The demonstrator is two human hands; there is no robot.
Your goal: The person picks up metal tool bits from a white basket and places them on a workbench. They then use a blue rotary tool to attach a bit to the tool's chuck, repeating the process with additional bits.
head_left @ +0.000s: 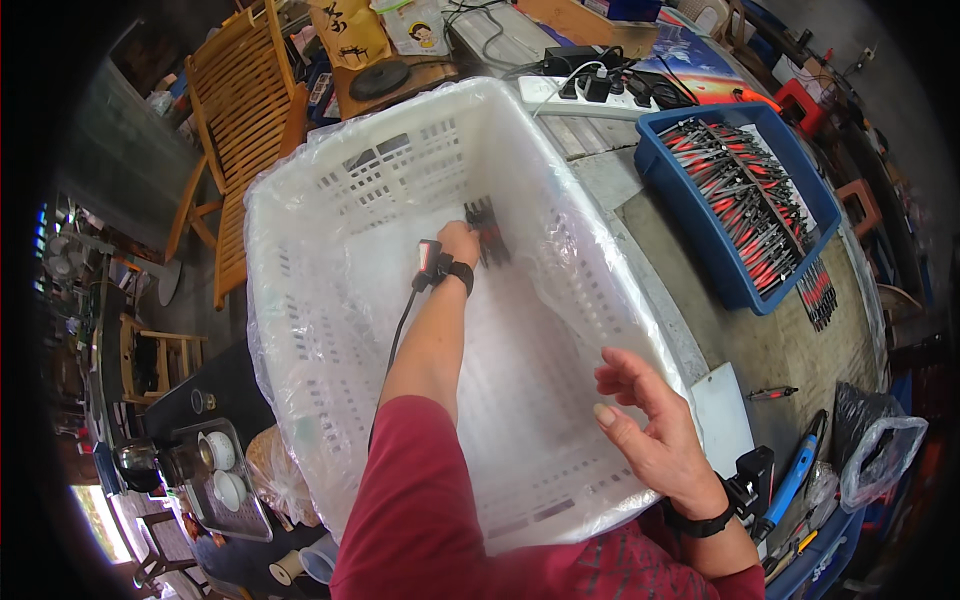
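Observation:
A large white plastic crate (pixel 400 215), lined with clear plastic film, stands in front of me. My left hand (pixel 460 243) reaches down into its far part, fingers curled against a small bundle of slim, dark, pen-like pieces (pixel 487 232) by the far right inner wall; the fingertips are hidden. Above the crate's near right rim is my right hand (pixel 650 430), open and holding nothing, thumb apart from the fingers. To the right, a blue tray (pixel 690 225) holds many slim black-and-red pieces in rows, with a few more (pixel 818 297) lying beside its near corner.
A white power strip (pixel 590 98) with plugs and cables lies behind the crate. One loose slim piece (pixel 772 393) and a blue-handled tool (pixel 797 470) are at right, near a black plastic bag (pixel 862 415). A wooden folding chair (pixel 235 110) stands far left; cups sit on a tray (pixel 245 515) near left.

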